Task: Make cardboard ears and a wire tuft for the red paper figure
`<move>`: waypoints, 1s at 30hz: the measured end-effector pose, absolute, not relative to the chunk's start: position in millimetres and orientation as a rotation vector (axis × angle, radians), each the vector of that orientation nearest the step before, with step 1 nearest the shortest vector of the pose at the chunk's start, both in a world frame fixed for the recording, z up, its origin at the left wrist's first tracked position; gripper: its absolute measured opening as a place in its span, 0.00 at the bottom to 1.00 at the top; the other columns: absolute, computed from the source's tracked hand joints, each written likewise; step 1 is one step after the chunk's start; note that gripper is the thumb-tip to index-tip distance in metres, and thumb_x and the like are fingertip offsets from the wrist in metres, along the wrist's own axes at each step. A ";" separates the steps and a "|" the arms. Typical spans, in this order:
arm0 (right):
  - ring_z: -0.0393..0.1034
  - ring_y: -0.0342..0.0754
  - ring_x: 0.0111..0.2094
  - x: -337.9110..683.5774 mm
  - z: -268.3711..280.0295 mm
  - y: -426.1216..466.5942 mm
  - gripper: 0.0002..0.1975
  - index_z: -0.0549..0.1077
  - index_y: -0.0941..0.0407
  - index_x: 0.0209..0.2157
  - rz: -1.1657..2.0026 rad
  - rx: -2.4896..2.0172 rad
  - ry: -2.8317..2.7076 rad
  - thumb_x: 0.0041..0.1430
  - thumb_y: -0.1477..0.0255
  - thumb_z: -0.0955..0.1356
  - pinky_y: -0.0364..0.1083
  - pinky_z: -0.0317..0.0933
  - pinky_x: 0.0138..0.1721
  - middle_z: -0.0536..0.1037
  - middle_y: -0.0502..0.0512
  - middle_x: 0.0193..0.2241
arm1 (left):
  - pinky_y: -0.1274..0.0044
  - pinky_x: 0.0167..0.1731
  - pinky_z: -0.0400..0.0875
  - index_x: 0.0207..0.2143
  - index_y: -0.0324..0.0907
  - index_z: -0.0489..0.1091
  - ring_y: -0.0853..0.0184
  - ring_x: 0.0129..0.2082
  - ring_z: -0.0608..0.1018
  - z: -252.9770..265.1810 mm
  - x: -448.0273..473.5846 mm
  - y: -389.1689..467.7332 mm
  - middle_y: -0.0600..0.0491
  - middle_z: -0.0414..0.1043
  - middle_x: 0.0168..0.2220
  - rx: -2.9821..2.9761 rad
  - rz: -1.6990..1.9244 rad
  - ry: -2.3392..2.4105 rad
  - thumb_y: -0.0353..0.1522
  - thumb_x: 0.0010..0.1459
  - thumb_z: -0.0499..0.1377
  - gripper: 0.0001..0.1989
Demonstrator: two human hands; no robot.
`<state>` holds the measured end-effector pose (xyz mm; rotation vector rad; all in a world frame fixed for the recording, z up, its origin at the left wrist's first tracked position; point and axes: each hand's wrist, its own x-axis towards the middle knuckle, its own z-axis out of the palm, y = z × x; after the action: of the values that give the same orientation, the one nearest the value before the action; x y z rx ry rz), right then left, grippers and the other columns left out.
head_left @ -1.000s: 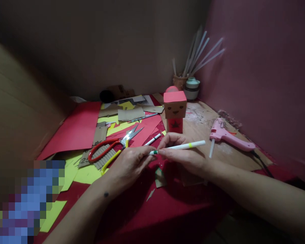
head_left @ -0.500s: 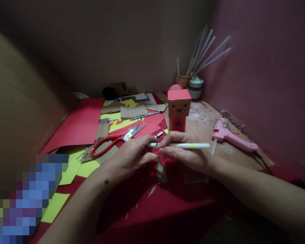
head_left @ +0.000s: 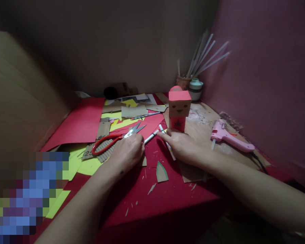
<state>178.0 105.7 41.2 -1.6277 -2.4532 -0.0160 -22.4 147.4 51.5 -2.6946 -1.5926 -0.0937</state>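
My left hand [head_left: 130, 149] is closed around one end of a white marker with a dark band [head_left: 150, 137], which points up and right. A second white marker [head_left: 161, 128] slants down beneath my right hand [head_left: 181, 145], whose fingers bend over it. The right index fingertip reaches the far end of the first marker; the thumb is hidden. Below and between the hands lies a small pointed cardboard piece [head_left: 162, 172] edged in green. Red-handled scissors [head_left: 106, 144] lie beside my left hand. Behind my right hand stands a box-headed cardboard figure [head_left: 179, 108] with a drawn face and star.
A pink glue gun [head_left: 227, 135] lies on cardboard at the right. Glue sticks [head_left: 205, 56] stand in a pot at the back near a lidded jar [head_left: 195, 89]. Red paper [head_left: 77, 123], yellow paper [head_left: 87, 167] and cardboard scraps cover the left. Walls close in on both sides.
The green-banded marker, earlier held level between both hands, now slants under my right hand. My left hand has moved left and down and holds the dark-banded marker. The green-edged piece is uncovered.
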 end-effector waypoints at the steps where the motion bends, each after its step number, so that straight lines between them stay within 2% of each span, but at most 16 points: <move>1: 0.68 0.50 0.31 178.6 41.0 105.1 0.21 0.68 0.56 0.53 -0.022 -1.624 -2.419 0.59 0.82 0.59 0.46 0.56 0.28 0.74 0.61 0.36 | 0.72 0.23 0.55 0.33 0.41 0.69 0.59 0.27 0.74 52.6 -25.7 148.9 0.46 0.72 0.29 -2.682 -0.140 -1.659 0.32 0.58 0.48 0.11; 3: 0.68 0.49 0.31 178.7 42.2 102.3 0.21 0.69 0.57 0.51 -0.016 -1.580 -2.325 0.57 0.82 0.59 0.46 0.57 0.29 0.73 0.62 0.37 | 0.72 0.25 0.58 0.35 0.41 0.69 0.60 0.28 0.74 55.7 -32.5 151.1 0.47 0.72 0.29 -2.693 -0.369 -1.811 0.33 0.57 0.50 0.10; 5: 0.68 0.49 0.34 176.1 46.4 98.6 0.16 0.72 0.59 0.46 0.107 -1.449 -2.182 0.58 0.80 0.61 0.47 0.59 0.32 0.74 0.62 0.38 | 0.73 0.27 0.62 0.37 0.40 0.69 0.63 0.29 0.73 59.4 -35.2 149.5 0.50 0.72 0.30 -2.805 -0.742 -1.909 0.35 0.55 0.54 0.10; 8: 0.67 0.44 0.29 167.3 55.4 94.6 0.10 0.73 0.60 0.41 0.674 -1.217 -1.888 0.61 0.72 0.64 0.44 0.61 0.31 0.74 0.54 0.29 | 0.77 0.26 0.64 0.42 0.40 0.66 0.69 0.25 0.70 64.9 -27.0 137.3 0.55 0.69 0.28 -3.138 -1.295 -1.865 0.37 0.54 0.57 0.14; 10: 0.62 0.40 0.21 161.4 59.4 94.1 0.11 0.72 0.59 0.39 1.125 -1.103 -1.654 0.60 0.66 0.66 0.41 0.57 0.23 0.69 0.47 0.21 | 0.79 0.23 0.63 0.43 0.39 0.65 0.72 0.23 0.69 67.3 -17.4 126.7 0.57 0.67 0.26 -3.388 -1.481 -1.749 0.35 0.54 0.58 0.15; 12: 0.56 0.37 0.17 158.4 60.2 94.8 0.12 0.71 0.59 0.34 1.390 -1.017 -1.470 0.57 0.64 0.68 0.39 0.51 0.18 0.64 0.43 0.17 | 0.81 0.21 0.63 0.44 0.40 0.64 0.73 0.23 0.69 68.6 -11.1 119.4 0.56 0.68 0.28 -3.545 -1.599 -1.659 0.33 0.55 0.59 0.14; 16: 0.55 0.35 0.15 162.7 57.8 95.8 0.15 0.70 0.59 0.25 1.387 -1.061 -1.331 0.57 0.62 0.69 0.38 0.48 0.15 0.65 0.44 0.15 | 0.82 0.21 0.64 0.39 0.42 0.67 0.75 0.21 0.68 72.7 -16.1 120.8 0.57 0.69 0.28 -3.525 -1.558 -1.871 0.34 0.52 0.62 0.12; 19: 0.56 0.35 0.15 167.4 57.3 94.2 0.17 0.69 0.59 0.23 1.354 -1.090 -1.313 0.57 0.61 0.68 0.38 0.48 0.15 0.67 0.46 0.16 | 0.81 0.19 0.64 0.32 0.41 0.68 0.74 0.18 0.67 78.4 -22.5 125.4 0.58 0.66 0.22 -3.415 -1.521 -2.132 0.36 0.50 0.65 0.11; 21: 0.57 0.35 0.15 168.3 57.6 91.5 0.16 0.69 0.59 0.24 1.376 -1.055 -1.319 0.57 0.61 0.69 0.38 0.49 0.16 0.66 0.44 0.16 | 0.82 0.17 0.62 0.32 0.41 0.69 0.74 0.17 0.67 80.5 -21.9 125.6 0.59 0.66 0.20 -3.399 -1.569 -2.210 0.37 0.50 0.65 0.11; 26: 0.56 0.36 0.14 166.2 57.8 82.8 0.22 0.65 0.58 0.19 1.565 -0.977 -1.525 0.59 0.57 0.66 0.38 0.50 0.15 0.65 0.44 0.13 | 0.86 0.15 0.56 0.38 0.43 0.71 0.79 0.16 0.64 77.2 -15.2 120.8 0.59 0.66 0.22 -3.382 -2.014 -2.225 0.42 0.54 0.62 0.14; 28: 0.55 0.36 0.12 166.3 56.9 82.2 0.23 0.63 0.58 0.17 1.702 -0.953 -1.562 0.59 0.58 0.67 0.37 0.48 0.14 0.64 0.44 0.11 | 0.87 0.14 0.54 0.34 0.42 0.70 0.80 0.15 0.61 76.3 -15.8 119.9 0.60 0.63 0.19 -3.409 -2.167 -2.204 0.41 0.55 0.62 0.12; 30: 0.55 0.36 0.11 168.0 56.0 84.7 0.19 0.66 0.58 0.21 1.813 -0.889 -1.430 0.59 0.59 0.67 0.37 0.48 0.12 0.64 0.44 0.10 | 0.88 0.12 0.52 0.29 0.40 0.69 0.81 0.13 0.60 77.2 -17.3 120.0 0.61 0.62 0.18 -3.425 -2.214 -2.244 0.37 0.55 0.63 0.10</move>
<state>168.0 84.7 56.0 -0.8889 -1.4304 1.8132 -17.3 120.0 77.2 -3.4252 -2.2438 -2.2138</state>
